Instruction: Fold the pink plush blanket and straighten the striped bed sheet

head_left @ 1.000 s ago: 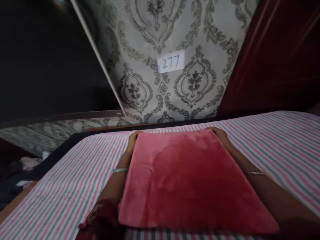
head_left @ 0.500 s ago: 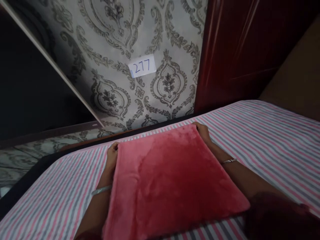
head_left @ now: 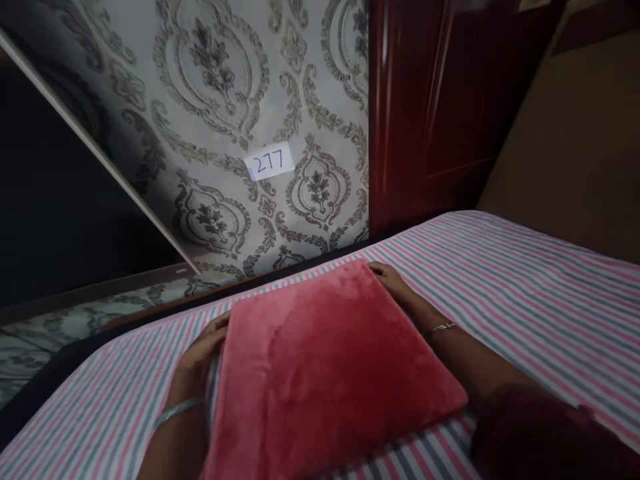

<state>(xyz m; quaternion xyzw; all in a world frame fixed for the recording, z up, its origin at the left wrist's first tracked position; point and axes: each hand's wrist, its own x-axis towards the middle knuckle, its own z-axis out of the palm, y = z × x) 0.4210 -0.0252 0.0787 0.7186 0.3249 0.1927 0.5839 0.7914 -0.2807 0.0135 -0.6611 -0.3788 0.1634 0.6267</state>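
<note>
A folded pink-red plush cloth (head_left: 320,360), perhaps a blanket, lies flat on the striped bed sheet (head_left: 500,280). At its far left corner is my left hand (head_left: 204,343), the fingers stretched out along the side edge and the tips partly behind the cloth. My right hand (head_left: 393,280) rests beside the far right corner with its fingers loosely extended against the edge. Neither hand appears to clasp the fabric. Each wrist wears a metal bangle.
Beyond the bed stands a wall with patterned wallpaper (head_left: 215,73), bearing a paper label (head_left: 270,161) marked 277. A large dark screen-like panel (head_left: 75,200) is at the left. To the right are a dark red wooden panel (head_left: 425,120) and a brown surface (head_left: 570,147).
Both hands have loosened from the far corners, and the left has shifted outward with its fingers straightening. The cloth lies lower and slightly left in view as the camera turned a little.
</note>
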